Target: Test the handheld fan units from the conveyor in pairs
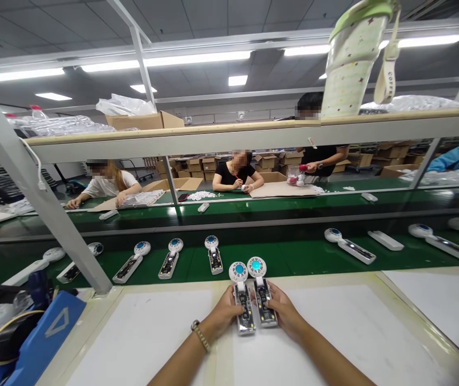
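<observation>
My left hand [224, 312] is closed around a white handheld device [246, 320], its thumb on the device's side. The device has a round head with a blue centre and an open body showing a dark circuit board. A second device [265, 316] of the same kind is gripped in my right hand [287, 313], its thumb on the board. Its round centre shines a brighter turquoise. Both are held side by side, heads up and almost touching, over the near edge of the white work surface [165, 332].
Beyond lies a green conveyor belt [293, 252] with several similar devices, such as one [215, 258] just ahead. A blue tape dispenser [48, 332] stands at left. A shelf [229, 134] crosses above, bearing a cup [352, 64]. Several people work across the belt.
</observation>
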Demonstrator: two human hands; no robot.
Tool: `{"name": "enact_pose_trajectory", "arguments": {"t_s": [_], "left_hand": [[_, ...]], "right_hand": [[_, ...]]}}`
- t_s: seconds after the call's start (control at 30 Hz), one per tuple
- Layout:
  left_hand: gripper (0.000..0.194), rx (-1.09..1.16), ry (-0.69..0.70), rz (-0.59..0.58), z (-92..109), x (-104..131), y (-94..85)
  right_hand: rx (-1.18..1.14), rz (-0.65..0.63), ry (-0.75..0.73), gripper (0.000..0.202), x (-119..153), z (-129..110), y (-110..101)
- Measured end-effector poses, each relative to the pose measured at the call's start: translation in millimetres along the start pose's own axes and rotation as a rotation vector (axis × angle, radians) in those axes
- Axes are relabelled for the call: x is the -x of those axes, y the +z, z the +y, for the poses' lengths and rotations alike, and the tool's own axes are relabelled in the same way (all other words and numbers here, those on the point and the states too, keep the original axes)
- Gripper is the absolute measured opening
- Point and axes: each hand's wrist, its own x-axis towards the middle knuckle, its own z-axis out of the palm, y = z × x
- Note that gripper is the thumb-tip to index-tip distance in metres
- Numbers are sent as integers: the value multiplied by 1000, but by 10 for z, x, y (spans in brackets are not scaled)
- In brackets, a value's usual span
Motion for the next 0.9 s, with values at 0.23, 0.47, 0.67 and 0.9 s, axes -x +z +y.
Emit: {"name": "enact_pose_trajectory", "arguments": {"t_s": [0.23,0.47,0.67,0.9], "left_hand": [[59,24,11,-2,-40,-12,-31],[58,29,36,-6,-67,-28,-50],[57,65,41,-31,-31,-3,-19],[46,89,31,134,-82,-59,14]], "right_hand": [[-18,2,-1,55,-13,17,-7],[-29,-6,-14,53,-37,36,-12],[-32,37,7,57,-11,23,-15],[-139,92,105,33,27,-47,22]]}}
